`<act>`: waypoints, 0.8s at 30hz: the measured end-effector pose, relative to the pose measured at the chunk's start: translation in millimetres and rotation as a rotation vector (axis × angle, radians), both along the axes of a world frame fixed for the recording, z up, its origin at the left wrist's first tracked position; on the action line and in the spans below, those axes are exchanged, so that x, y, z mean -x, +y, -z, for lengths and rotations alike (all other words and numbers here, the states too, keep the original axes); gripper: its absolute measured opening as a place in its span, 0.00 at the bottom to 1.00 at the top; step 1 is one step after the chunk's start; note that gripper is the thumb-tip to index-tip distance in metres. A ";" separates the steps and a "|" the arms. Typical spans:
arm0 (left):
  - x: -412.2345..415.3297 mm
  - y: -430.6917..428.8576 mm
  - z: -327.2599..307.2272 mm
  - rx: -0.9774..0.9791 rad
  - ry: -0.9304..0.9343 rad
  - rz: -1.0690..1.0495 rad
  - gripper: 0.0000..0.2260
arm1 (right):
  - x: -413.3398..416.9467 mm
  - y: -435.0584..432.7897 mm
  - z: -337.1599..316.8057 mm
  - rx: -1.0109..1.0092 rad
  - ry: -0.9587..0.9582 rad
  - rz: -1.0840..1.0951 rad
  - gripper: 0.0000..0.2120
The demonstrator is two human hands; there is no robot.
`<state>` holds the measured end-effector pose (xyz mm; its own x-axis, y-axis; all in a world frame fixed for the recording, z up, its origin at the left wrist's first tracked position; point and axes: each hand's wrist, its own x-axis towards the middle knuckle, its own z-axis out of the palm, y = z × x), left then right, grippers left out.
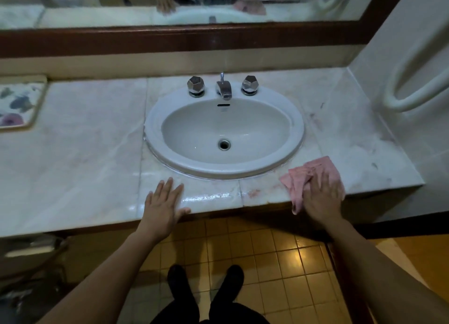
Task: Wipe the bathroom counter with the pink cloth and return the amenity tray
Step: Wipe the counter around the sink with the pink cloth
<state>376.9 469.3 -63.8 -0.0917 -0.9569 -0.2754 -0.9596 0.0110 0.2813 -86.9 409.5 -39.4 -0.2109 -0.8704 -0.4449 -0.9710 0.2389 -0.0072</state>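
Note:
The pink cloth (pixel 306 176) lies crumpled on the marble counter (pixel 77 153) at the front right, just right of the sink. My right hand (pixel 322 198) presses flat on top of it near the counter's front edge. My left hand (pixel 166 205) rests flat on the counter edge in front of the sink, fingers apart, holding nothing. A floral amenity tray (pixel 18 103) sits at the far left of the counter against the back, partly cut off by the frame.
An oval white sink (pixel 155 119) with a chrome faucet (pixel 224 87) and two knobs sits mid-counter. A wood-framed mirror (pixel 170 39) runs behind. A white towel bar (pixel 398 102) hangs on the right wall. Dark smudges mark the right counter. Yellow floor tiles lie below.

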 end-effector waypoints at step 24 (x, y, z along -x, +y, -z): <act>-172.1 100.9 -11.0 -0.023 -0.026 -0.373 0.36 | -488.7 -71.7 -4.1 0.020 -0.311 -0.861 0.33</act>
